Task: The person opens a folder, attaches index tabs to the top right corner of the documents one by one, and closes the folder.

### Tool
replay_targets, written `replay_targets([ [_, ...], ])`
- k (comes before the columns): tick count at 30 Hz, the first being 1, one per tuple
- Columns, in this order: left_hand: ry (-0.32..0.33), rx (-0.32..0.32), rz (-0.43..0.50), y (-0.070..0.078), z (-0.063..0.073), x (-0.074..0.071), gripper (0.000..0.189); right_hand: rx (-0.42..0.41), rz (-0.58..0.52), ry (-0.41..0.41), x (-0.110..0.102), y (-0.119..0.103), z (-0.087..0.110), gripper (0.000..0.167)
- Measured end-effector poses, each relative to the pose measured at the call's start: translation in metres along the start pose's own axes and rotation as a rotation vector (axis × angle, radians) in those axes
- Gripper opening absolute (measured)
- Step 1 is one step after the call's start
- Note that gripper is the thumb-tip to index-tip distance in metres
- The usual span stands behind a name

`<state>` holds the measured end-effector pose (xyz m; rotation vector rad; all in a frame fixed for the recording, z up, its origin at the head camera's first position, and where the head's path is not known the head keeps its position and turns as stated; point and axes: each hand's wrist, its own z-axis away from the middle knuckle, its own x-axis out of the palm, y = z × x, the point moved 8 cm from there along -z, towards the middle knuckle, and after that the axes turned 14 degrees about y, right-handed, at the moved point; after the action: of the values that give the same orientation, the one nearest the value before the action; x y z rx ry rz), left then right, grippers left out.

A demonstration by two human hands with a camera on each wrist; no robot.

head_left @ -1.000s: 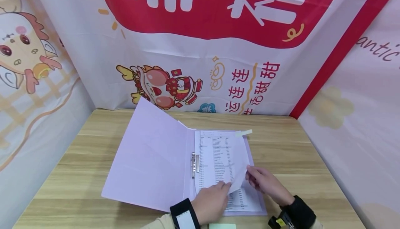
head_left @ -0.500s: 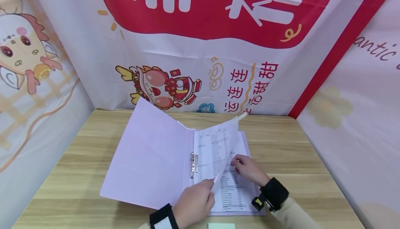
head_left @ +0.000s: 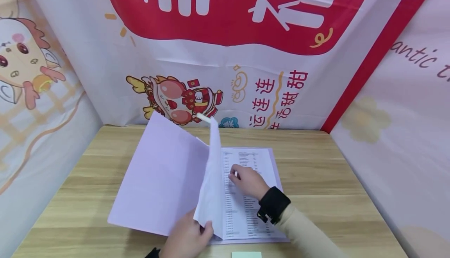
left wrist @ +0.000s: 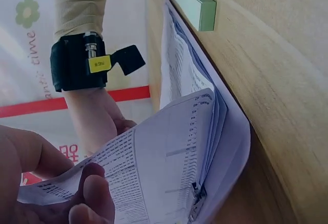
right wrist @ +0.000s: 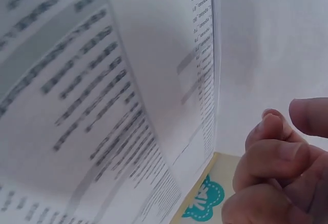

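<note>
A lilac folder (head_left: 151, 187) lies spread on the table, its cover tilted up at the left. One printed sheet (head_left: 212, 191) stands nearly upright along the spine, with a pale tab (head_left: 204, 117) jutting from its top edge. My left hand (head_left: 188, 234) pinches that sheet near its lower corner; in the left wrist view the thumb and fingers lie on either side of the paper. My right hand (head_left: 250, 181) hovers over the printed page (head_left: 253, 219) beneath, fingers loosely curled around nothing. Beside the pages' bound edge is a metal clip (left wrist: 197, 203).
A light green sticky-note pad (head_left: 247, 255) sits by the front edge of the wooden table (head_left: 313, 164), just below the folder. Printed cloth walls, including a red and white banner (head_left: 228, 54), enclose the table at the back and both sides.
The tabbed sheet has swung up from the right side toward the left, uncovering the page below. My left hand moved left with it, and the right hand followed leftward over the pages.
</note>
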<state>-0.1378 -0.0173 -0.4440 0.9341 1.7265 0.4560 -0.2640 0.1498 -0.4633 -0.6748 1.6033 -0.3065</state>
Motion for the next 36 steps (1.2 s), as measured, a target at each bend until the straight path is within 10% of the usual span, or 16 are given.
replay_targets([
  [11, 0.161, -0.075, 0.017, -0.015, 0.013, -0.018, 0.024, -0.021, 0.091, -0.057, 0.038, -0.025, -0.014, 0.017],
  [20, 0.250, -0.132, 0.091, -0.024, 0.015, -0.039, 0.088, -0.056, 0.199, -0.011, 0.061, -0.024, -0.020, 0.029],
  [28, 0.446, 0.187, -0.215, -0.014, 0.014, -0.072, 0.072, -0.132, 0.295, -0.035, 0.074, -0.034, -0.020, 0.027],
  [31, 0.395, 0.256, -0.358, -0.015, 0.013, -0.073, 0.057, -0.139, 0.315, -0.052, 0.077, -0.035, -0.020, 0.028],
  [36, 0.168, 0.191, -0.591, -0.028, 0.015, -0.063, 0.049, -0.176, 0.346, -0.051, 0.079, -0.039, -0.018, 0.029],
])
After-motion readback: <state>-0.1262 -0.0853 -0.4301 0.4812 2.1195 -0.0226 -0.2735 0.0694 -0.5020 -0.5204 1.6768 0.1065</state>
